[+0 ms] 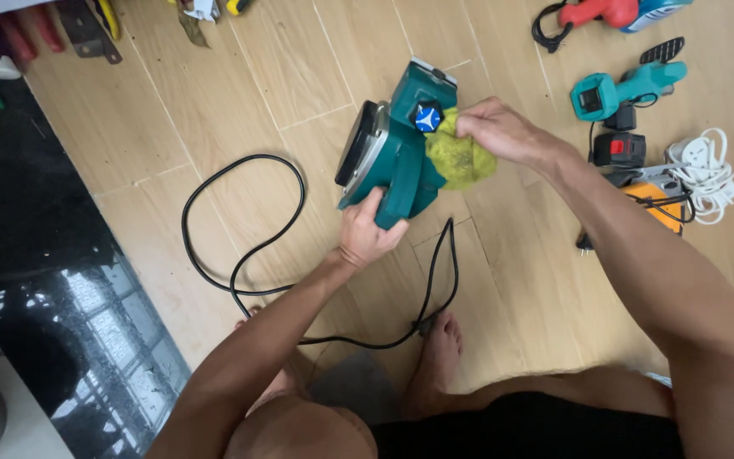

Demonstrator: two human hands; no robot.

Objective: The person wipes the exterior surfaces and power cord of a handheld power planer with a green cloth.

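Presently, one teal plastic electric power tool [397, 149] with one blue knob [427, 117] sits over the wooden plank floor [239, 76]; left hand [369, 231] grips its lower housing; right hand [496, 129] presses one yellow-green cloth [460, 160] against it; one black looped power cord [239, 246] lies below; one teal handheld drill [626, 87] lies well apart.
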